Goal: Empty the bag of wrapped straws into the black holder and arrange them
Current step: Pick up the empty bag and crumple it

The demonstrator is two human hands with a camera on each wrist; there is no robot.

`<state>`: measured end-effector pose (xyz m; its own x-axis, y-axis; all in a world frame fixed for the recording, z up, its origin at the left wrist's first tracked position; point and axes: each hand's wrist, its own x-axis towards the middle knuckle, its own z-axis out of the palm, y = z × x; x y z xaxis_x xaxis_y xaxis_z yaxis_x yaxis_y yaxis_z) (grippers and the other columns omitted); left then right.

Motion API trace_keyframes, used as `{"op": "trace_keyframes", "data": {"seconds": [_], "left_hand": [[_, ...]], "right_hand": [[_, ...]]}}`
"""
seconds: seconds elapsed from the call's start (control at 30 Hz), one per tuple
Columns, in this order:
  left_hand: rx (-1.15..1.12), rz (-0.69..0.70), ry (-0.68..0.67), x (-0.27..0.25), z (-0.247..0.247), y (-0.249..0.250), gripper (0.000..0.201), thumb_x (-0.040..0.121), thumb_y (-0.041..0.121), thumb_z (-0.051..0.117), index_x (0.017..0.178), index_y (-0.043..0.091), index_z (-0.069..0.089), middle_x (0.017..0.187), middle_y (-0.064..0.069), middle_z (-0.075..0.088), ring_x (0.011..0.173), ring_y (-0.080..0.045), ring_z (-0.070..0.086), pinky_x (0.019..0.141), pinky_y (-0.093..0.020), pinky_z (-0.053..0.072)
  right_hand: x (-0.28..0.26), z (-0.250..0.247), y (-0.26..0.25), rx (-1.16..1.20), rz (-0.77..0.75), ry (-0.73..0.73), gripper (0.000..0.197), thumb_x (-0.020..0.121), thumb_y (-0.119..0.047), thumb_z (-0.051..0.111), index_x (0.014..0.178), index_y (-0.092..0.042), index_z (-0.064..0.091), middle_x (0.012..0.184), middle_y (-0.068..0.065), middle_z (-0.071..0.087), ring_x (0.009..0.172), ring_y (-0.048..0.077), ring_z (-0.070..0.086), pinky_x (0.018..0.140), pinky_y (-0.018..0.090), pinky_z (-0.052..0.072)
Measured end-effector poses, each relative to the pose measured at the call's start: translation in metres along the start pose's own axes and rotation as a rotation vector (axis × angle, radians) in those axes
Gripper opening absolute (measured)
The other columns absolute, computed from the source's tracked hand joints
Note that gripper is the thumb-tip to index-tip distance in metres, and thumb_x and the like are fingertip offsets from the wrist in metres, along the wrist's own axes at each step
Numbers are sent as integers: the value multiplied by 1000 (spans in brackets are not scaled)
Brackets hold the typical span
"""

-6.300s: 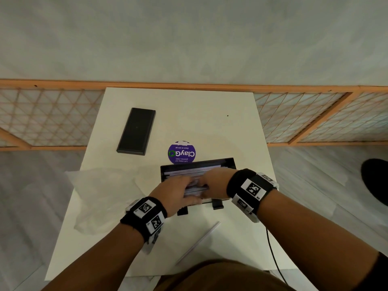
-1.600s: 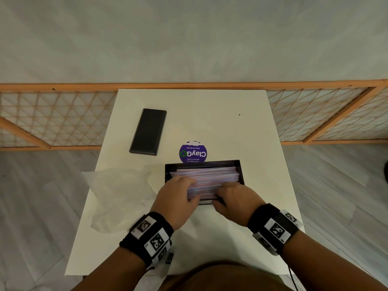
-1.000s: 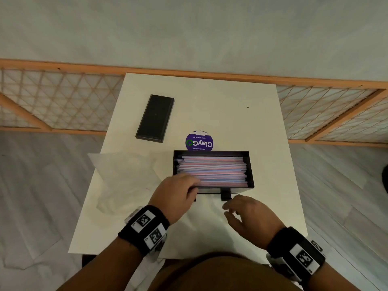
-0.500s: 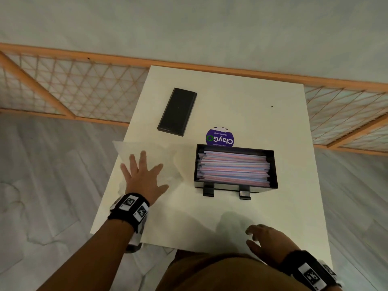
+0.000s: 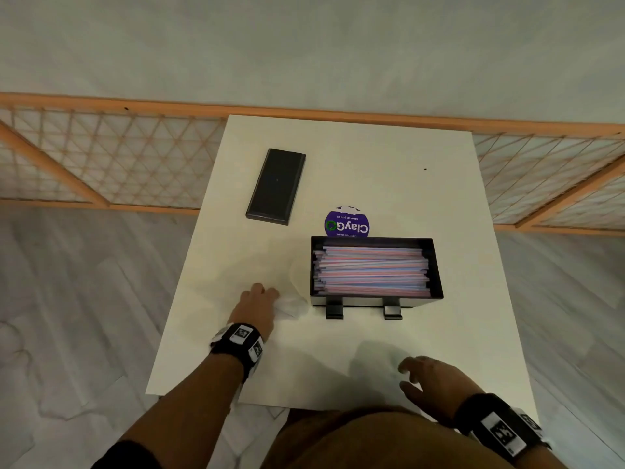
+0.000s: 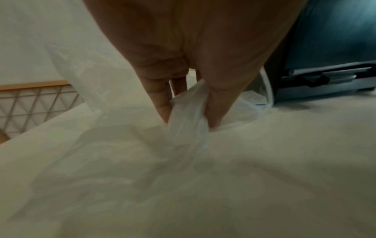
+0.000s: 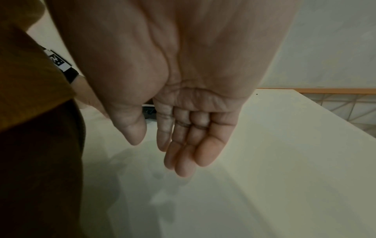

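Right now the left hand (image 5: 258, 308) is down on the table (image 5: 389, 164) just left of the holder (image 5: 436, 265), its fingers (image 6: 162, 103) and thumb drawn together on a bunched fold of the bag (image 6: 189, 112). From the left wrist view the thin clear plastic is gathered up between the fingertips and the thumb, and the remainder of it spreads flat and wrinkled over the tabletop, left of the holder and nearer to the person. One edge of the bag lies against the holder's left wall.

Inside the holder the straws (image 5: 370, 270) lie in a level stack, all running lengthwise from its left wall to its right one, pink and blue stripes showing through their wrappers. Two small black feet stick out from the holder's near side.

Well clear of the holder, toward the near edge of the table, the right hand (image 5: 436, 384) hovers palm down. Its fingers (image 7: 191, 145) are loose and only slightly bent, with nothing in them, and the thumb stands a little apart.

Behind the holder, touching its far wall, sits a purple round sticker (image 5: 346, 223). Further back and to the left of the holder lies a flat black box (image 5: 275, 186).
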<state>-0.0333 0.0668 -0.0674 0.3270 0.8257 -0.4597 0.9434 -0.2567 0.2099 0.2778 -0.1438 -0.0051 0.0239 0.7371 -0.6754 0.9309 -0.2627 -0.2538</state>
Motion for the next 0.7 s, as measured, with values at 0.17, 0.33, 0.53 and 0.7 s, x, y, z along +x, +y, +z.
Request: {"op": "trace_keyframes", "data": {"seconds": [0.17,0.33,0.53,0.7], "left_hand": [[62,33,-66,1,-3,-7,28,102,18,47,125,18,62,121,-6,54,113,-29,55,94,-38,50],[175,120,-245,-18,-3,13,28,100,22,45,123,17,61,122,-8,56,118,-31,54,99,-40,46],[190,354,-423,-62,-10,82,28,96,31,49,110,13,65,111,-9,64,101,-29,64,83,-34,48],[106,582,-382,-85,-26,128,23,97,28,49,100,12,65,104,-12,67,93,-31,62,82,-40,52]], "right_hand": [[0,1,1,-2,-10,21,38,98,-49,49,133,-35,55,120,-13,63,86,-1,50,84,18,47],[3,-4,-9,0,-51,34,38,98,-48,47,132,-34,57,120,-12,63,100,4,62,85,20,47],[12,-15,-37,14,-254,93,50,99,-58,43,143,-34,48,137,-10,53,107,12,63,93,27,50],[20,-13,-45,-51,-339,111,40,102,-49,41,133,-30,56,129,-3,57,113,19,61,96,33,49]]}}
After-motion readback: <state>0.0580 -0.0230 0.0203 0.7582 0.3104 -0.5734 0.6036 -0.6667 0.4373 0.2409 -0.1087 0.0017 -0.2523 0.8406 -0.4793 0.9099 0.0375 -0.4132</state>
